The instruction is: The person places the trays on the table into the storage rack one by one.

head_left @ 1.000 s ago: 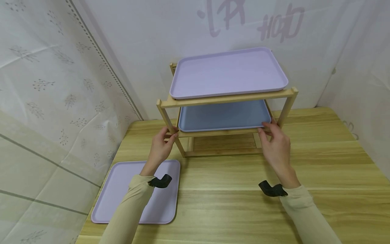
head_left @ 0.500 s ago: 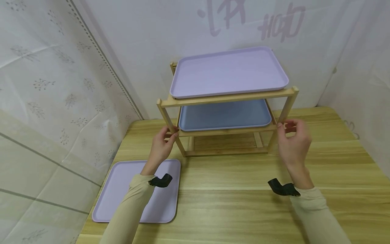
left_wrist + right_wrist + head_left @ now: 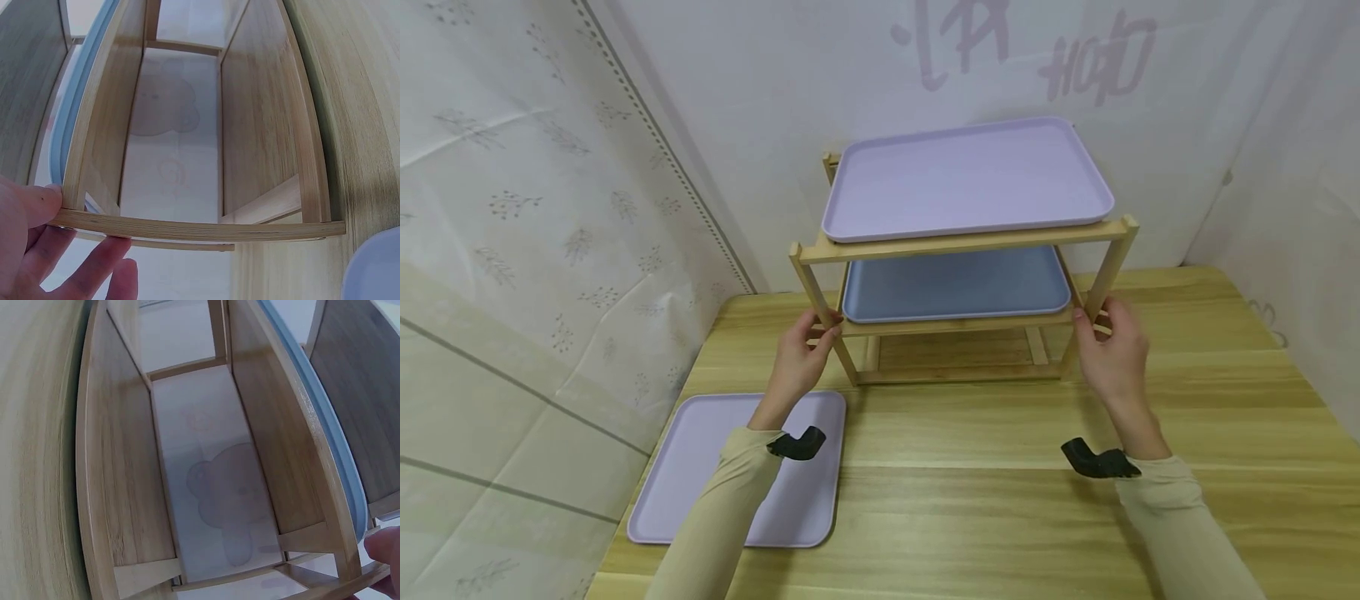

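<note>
Pale wooden tiered rack, upper centre: left hand grips one front post, right hand the other! Rectangular lilac tray on top, rectangular blue tray below.

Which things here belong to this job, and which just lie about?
Likely job:
Wooden rack, held by left hand and right hand
Blue tray on its middle shelf
Top lilac tray

Likely incidental:
Second lilac tray, on the table, though possibly needed
Patterned curtain
</note>
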Demonstrator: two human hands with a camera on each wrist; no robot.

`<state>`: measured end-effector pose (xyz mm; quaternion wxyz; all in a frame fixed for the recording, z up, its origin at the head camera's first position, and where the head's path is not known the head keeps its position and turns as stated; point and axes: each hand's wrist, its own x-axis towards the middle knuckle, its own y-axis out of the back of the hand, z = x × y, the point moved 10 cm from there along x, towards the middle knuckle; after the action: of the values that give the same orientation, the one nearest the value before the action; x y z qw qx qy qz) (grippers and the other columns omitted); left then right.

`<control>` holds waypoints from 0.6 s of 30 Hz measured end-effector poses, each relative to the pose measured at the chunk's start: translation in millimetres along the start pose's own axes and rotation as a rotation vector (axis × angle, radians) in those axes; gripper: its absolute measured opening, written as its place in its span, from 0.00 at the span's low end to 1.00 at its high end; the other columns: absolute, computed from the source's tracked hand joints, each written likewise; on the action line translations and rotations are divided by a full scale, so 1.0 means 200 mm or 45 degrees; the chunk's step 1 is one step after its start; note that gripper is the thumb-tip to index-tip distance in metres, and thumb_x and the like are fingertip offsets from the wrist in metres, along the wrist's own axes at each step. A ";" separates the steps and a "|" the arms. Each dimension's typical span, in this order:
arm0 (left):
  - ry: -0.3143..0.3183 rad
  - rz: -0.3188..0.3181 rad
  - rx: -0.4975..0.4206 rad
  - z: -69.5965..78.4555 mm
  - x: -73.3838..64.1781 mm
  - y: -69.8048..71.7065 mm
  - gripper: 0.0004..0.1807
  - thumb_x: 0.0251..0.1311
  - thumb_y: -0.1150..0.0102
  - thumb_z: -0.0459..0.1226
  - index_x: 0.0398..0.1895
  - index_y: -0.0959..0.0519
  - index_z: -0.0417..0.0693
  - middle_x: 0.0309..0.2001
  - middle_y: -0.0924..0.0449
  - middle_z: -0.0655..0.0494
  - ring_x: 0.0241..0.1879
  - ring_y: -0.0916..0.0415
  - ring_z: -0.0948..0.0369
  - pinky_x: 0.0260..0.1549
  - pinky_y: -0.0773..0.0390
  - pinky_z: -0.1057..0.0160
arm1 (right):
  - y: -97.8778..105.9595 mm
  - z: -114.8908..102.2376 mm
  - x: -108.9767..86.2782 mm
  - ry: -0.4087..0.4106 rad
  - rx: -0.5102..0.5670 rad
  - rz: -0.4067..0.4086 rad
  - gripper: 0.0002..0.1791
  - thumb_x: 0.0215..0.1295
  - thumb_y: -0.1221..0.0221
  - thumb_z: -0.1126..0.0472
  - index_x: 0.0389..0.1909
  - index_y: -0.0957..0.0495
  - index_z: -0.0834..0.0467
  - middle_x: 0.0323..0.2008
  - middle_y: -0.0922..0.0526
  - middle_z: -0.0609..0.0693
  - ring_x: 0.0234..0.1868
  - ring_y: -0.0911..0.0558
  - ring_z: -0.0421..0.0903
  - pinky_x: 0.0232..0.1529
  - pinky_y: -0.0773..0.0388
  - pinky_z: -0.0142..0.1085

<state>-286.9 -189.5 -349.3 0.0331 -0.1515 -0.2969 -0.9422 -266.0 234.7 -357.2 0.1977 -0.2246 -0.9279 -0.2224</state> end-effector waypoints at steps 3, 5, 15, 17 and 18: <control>0.006 0.001 0.000 0.00 0.00 0.00 0.12 0.66 0.43 0.34 0.51 0.22 0.43 0.48 0.18 0.46 0.44 0.18 0.47 0.38 0.18 0.51 | -0.01 0.02 0.00 -0.042 0.009 -0.009 0.15 0.68 0.45 0.61 0.45 0.23 0.69 0.42 0.18 0.62 0.33 0.27 0.18 0.34 0.29 0.12; 0.007 0.003 -0.006 0.00 0.00 0.00 0.12 0.66 0.43 0.34 0.51 0.22 0.43 0.48 0.18 0.45 0.44 0.18 0.47 0.38 0.18 0.51 | -0.01 0.04 0.01 -0.070 0.008 0.003 0.15 0.68 0.45 0.60 0.45 0.22 0.68 0.41 0.17 0.61 0.31 0.26 0.17 0.33 0.29 0.12; 0.016 -0.027 -0.070 -0.02 0.00 -0.01 0.13 0.66 0.44 0.34 0.52 0.23 0.43 0.50 0.19 0.44 0.46 0.19 0.45 0.37 0.17 0.57 | -0.02 0.09 0.02 -0.194 -0.042 -0.067 0.16 0.68 0.45 0.54 0.43 0.21 0.64 0.36 0.14 0.60 0.27 0.26 0.20 0.29 0.30 0.17; 0.055 -0.070 -0.162 -0.03 -0.01 -0.02 0.15 0.66 0.44 0.33 0.55 0.24 0.43 0.53 0.21 0.43 0.49 0.20 0.45 0.37 0.18 0.60 | -0.03 0.10 0.02 -0.208 -0.030 -0.096 0.16 0.69 0.45 0.54 0.44 0.21 0.64 0.37 0.14 0.63 0.27 0.25 0.20 0.30 0.30 0.17; 0.081 -0.093 -0.215 -0.04 -0.01 -0.02 0.16 0.66 0.45 0.33 0.56 0.25 0.43 0.55 0.22 0.43 0.50 0.21 0.45 0.37 0.19 0.60 | -0.03 0.10 0.01 -0.211 -0.025 -0.104 0.16 0.69 0.46 0.54 0.44 0.22 0.65 0.38 0.14 0.65 0.27 0.25 0.20 0.30 0.30 0.17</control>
<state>-287.0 -191.6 -359.0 -0.0048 -0.1127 -0.2206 -0.9688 -277.1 240.4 -374.4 0.1090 -0.2060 -0.9473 -0.2199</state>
